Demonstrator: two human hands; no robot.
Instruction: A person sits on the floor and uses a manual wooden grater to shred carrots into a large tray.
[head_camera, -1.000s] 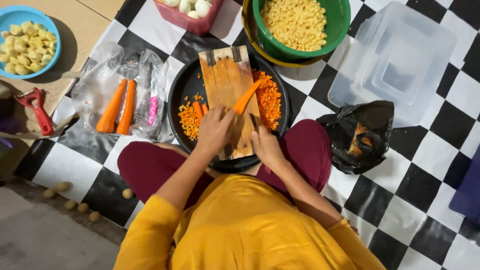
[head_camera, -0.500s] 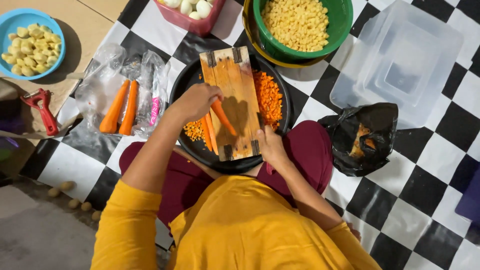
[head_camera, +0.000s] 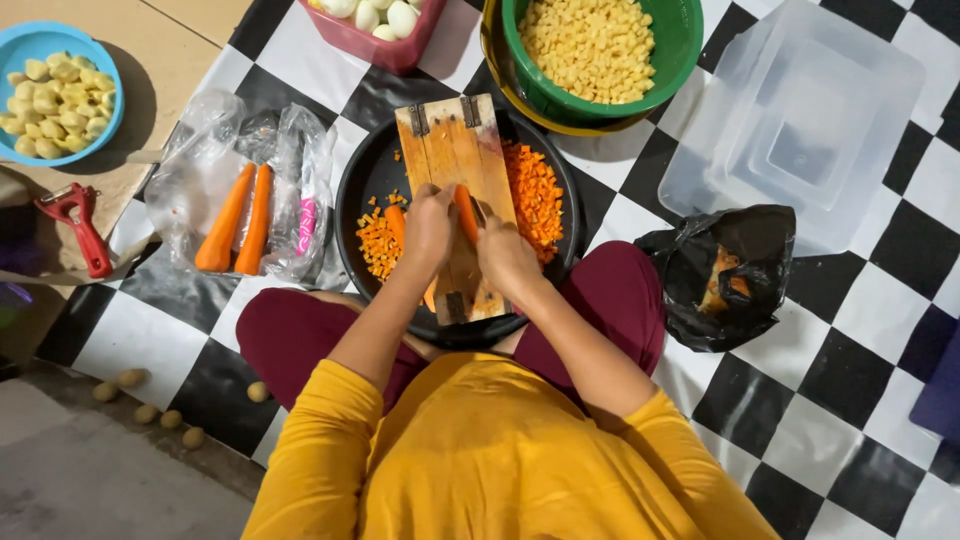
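Observation:
A wooden cutting board (head_camera: 450, 140) lies across a round black pan (head_camera: 350, 200) in front of my lap. On the board's middle my left hand (head_camera: 430, 225) holds a peeled carrot piece (head_camera: 465, 208). Right beside it my right hand (head_camera: 505, 258) is closed on a knife, with only a sliver of blade showing against the carrot. Diced carrot (head_camera: 530, 195) is heaped in the pan to the right of the board. A smaller heap of dice (head_camera: 378, 245) and a carrot stick lie to the left of it.
Two whole peeled carrots (head_camera: 240, 215) lie on a clear plastic bag at left, near a red peeler (head_camera: 80, 230) and a blue bowl (head_camera: 110, 110) of pale pieces. A green bowl (head_camera: 690, 40) of yellow cubes, a pink tub (head_camera: 380, 50), clear stacked containers (head_camera: 800, 130) and a black peel bag (head_camera: 730, 270) surround the pan.
My left hand reached to the pan's left side, took up a carrot stick and came back to the board's middle. My right hand slid up the board to meet it.

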